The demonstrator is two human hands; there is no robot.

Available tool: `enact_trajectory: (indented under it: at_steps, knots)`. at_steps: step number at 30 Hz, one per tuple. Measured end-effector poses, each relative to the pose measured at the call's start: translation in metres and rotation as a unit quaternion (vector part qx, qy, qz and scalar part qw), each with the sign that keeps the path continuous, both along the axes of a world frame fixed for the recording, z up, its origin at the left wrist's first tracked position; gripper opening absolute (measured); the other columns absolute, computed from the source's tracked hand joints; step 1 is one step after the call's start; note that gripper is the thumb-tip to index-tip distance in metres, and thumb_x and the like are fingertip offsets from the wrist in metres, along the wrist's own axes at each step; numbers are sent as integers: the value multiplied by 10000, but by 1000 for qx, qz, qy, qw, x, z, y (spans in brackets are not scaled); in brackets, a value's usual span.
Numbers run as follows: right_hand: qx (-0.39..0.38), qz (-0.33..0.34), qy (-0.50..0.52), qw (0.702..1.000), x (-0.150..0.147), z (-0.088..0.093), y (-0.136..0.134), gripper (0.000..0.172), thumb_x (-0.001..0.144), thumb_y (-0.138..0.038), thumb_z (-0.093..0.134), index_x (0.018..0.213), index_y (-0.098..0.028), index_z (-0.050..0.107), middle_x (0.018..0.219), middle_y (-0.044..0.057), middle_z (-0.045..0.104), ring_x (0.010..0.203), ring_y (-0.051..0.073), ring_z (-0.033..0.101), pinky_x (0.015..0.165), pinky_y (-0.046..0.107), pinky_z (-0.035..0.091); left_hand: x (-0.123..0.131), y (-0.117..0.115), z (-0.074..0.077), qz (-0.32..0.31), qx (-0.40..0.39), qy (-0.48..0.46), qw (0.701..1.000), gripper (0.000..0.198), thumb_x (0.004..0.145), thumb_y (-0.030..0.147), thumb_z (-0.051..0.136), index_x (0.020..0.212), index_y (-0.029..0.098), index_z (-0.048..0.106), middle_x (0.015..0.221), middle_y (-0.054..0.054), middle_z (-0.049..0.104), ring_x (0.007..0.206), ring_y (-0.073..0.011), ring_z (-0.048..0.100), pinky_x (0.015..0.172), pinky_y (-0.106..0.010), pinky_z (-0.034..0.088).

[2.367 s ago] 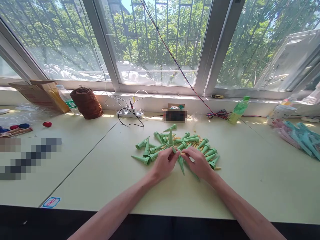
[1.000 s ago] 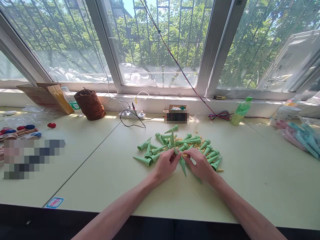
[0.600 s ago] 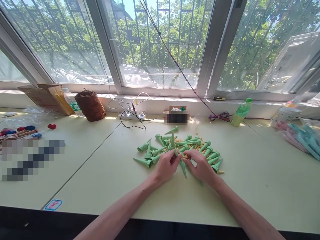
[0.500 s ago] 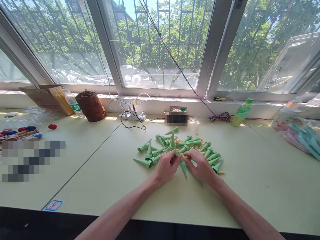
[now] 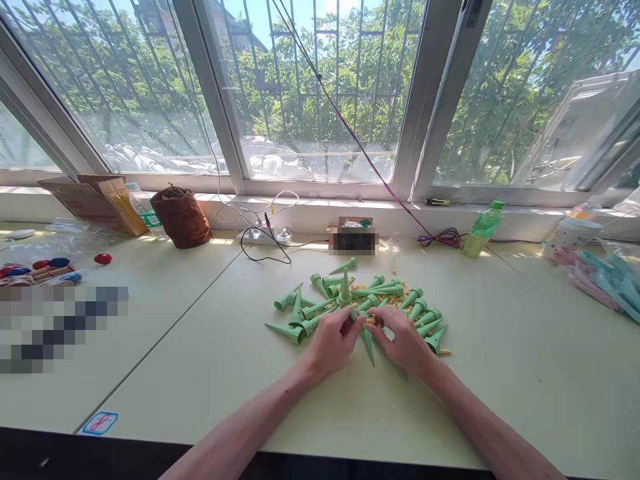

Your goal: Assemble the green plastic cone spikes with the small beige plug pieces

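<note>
Green plastic plant watering spikes lie in a loose pile on the table, mixed with small tan pieces. My left hand is closed around a green spike at the front of the pile; most of it is hidden by the fingers. Close against it, my right hand pinches a small tan piece between thumb and fingertips. Another spike points toward me below the hands. One spike stands upright just behind my left hand.
A pale table stretches below the windows. Along the back are a brown cloth bag, a power strip, a small box with a blurred front and a green bottle. Coloured balls lie at left, plastic bags at right.
The view has tilted slightly upward. The tan piece shows more clearly between my right fingertips; both hands stay nearly in place.
</note>
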State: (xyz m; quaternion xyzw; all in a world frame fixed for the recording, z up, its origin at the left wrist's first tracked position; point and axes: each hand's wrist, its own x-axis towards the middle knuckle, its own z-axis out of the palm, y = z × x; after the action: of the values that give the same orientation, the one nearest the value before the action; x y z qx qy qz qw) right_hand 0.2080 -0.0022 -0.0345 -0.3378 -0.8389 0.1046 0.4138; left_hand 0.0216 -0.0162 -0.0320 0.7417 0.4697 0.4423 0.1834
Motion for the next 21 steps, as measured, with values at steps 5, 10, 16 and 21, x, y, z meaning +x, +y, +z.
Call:
enact_trajectory:
  at_steps: [5, 10, 16, 21]
  knots:
    - [-2, 15, -7, 1000, 0, -1, 0, 117, 983, -213, 494, 1016, -207, 606, 850, 56, 641, 787, 205, 596, 728, 346, 500, 0, -1, -2, 3, 6, 7, 1000, 313, 962, 373, 491, 743, 169, 582, 568, 36, 458, 522, -101, 363, 542, -236, 313]
    - [-2, 7, -14, 1000, -1, -2, 1, 144, 994, -238, 488, 951, -205, 622, 815, 50, 643, 763, 200, 599, 703, 334, 492, 0, -1, -3, 3, 4, 12, 1000, 296, 957, 368, 502, 758, 168, 591, 578, 31, 479, 526, -101, 372, 545, -236, 314]
    - [-5, 10, -4, 1000, 0, -1, 1, 126, 975, -237, 525, 1077, -207, 592, 855, 51, 640, 818, 213, 608, 763, 354, 500, -1, -1, -2, 5, -3, 5, 1000, 279, 953, 355, 511, 762, 169, 594, 567, 41, 454, 515, -97, 356, 533, -230, 301]
    - [-18, 16, -10, 1000, -1, -2, 1, 120, 997, -233, 480, 953, -203, 588, 829, 48, 622, 783, 202, 578, 731, 344, 481, 0, -1, -1, 1, -2, 7, 1000, 285, 953, 342, 509, 734, 170, 573, 560, 42, 434, 513, -96, 341, 529, -233, 289]
